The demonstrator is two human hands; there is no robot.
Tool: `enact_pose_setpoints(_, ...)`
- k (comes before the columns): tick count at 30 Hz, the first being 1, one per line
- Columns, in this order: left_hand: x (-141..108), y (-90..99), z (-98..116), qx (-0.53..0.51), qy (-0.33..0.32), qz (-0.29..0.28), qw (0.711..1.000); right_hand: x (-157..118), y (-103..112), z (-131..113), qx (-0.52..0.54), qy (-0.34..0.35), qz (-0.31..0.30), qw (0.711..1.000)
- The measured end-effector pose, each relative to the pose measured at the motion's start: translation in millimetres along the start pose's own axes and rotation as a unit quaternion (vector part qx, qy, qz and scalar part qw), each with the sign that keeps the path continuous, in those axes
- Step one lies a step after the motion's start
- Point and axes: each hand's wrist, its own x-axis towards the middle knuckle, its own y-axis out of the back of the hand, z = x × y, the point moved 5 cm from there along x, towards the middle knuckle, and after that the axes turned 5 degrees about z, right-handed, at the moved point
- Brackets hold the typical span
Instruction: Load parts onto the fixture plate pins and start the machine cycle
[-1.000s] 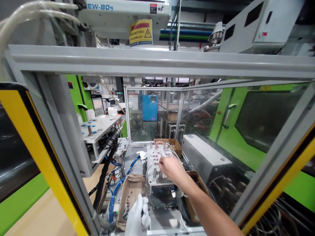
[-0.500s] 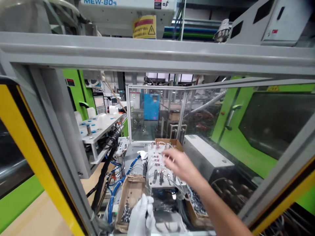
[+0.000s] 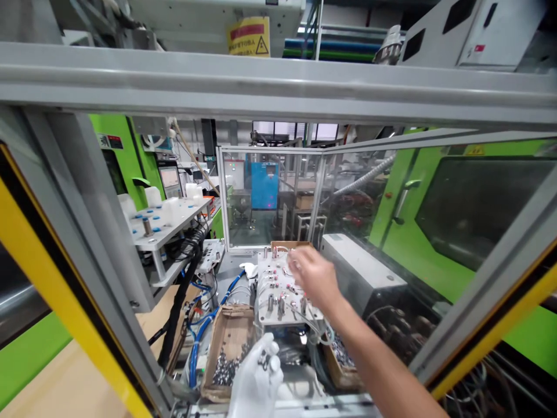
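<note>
My left hand point(image 3: 256, 380), in a white glove, sits at the bottom of the view and pinches a small metal fitting point(image 3: 263, 360) in its fingertips. Just behind it lies an open cardboard tray point(image 3: 228, 352) holding a heap of similar small metal fittings. My bare right hand point(image 3: 315, 277) hovers, blurred, over the far part of a metal fixture plate point(image 3: 278, 310) with fingers apart and nothing visible in them. That plate carries several upright metal connectors with red and silver tips and thin clear tubes. A second cardboard box point(image 3: 342, 363) with metal parts lies beyond my right forearm.
A grey aluminium frame bar point(image 3: 278, 75) crosses above the opening, with a yellow-edged door point(image 3: 56, 290) at left. Blue hoses point(image 3: 204, 334) run left of the tray. A grey machine housing point(image 3: 359, 261) stands right, a white perforated table point(image 3: 163, 223) left, and glass panels behind.
My head has tilted, shifting the whole scene upward. My left hand has risen and turned, showing the fitting in its fingers. My right hand has moved back toward the far end of the plate.
</note>
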Motion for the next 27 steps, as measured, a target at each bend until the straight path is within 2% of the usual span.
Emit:
enact_pose_setpoints(1,-3,-0.5,-2,-0.007,0.007,0.005,1.000,16,4,17,-0.036,-0.053,0.013,0.998)
enact_pose_setpoints(3,-7,-0.7,-4,-0.010,0.005,-0.008,1.000,30,8,32,-0.027,-0.101,0.020,0.994)
enact_pose_setpoints(5,-8,-0.1,-5,0.010,-0.014,-0.048,0.999,20,5,22,0.067,-0.085,-0.021,0.994)
enact_pose_setpoints(7,-6,1.0,-4,0.037,-0.044,-0.090,0.994,-13,-5,-9,0.190,-0.034,-0.128,0.973)
enact_pose_setpoints(9,-3,3.2,-2,0.058,-0.081,-0.108,0.989,-56,-16,-42,0.273,0.004,-0.252,0.928)
enact_pose_setpoints(11,-2,6.1,1,0.065,-0.111,-0.106,0.986,-91,-24,-61,0.333,-0.005,-0.328,0.884)
enact_pose_setpoints(13,-5,7.9,-1,0.075,-0.110,-0.108,0.985,-113,-33,-62,0.406,-0.068,-0.364,0.835)
enact_pose_setpoints(16,-9,6.5,-17,0.115,-0.036,-0.157,0.980,-128,-47,-49,0.507,-0.166,-0.404,0.743)
enact_pose_setpoints(17,-9,6.5,-23,0.128,-0.011,-0.168,0.977,-130,-50,-44,0.519,-0.179,-0.416,0.725)
enact_pose_setpoints(18,-8,7.2,-28,0.136,0.004,-0.169,0.976,-131,-51,-41,0.517,-0.175,-0.423,0.723)
enact_pose_setpoints(19,-5,8.7,-31,0.135,0.003,-0.160,0.978,-131,-51,-39,0.504,-0.160,-0.427,0.734)
enact_pose_setpoints(21,2,12.0,-32,0.117,-0.023,-0.130,0.984,-128,-45,-38,0.451,-0.123,-0.415,0.780)
enact_pose_setpoints(24,8,15.6,-33,0.085,-0.043,-0.098,0.991,-110,-23,-34,0.358,-0.084,-0.334,0.868)
enact_pose_setpoints(25,8,16.4,-34,0.081,-0.038,-0.092,0.992,-101,-16,-29,0.344,-0.083,-0.306,0.884)
enact_pose_setpoints(27,5,18.1,-36,0.085,-0.006,-0.080,0.993,-79,-7,-11,0.345,-0.103,-0.269,0.894)
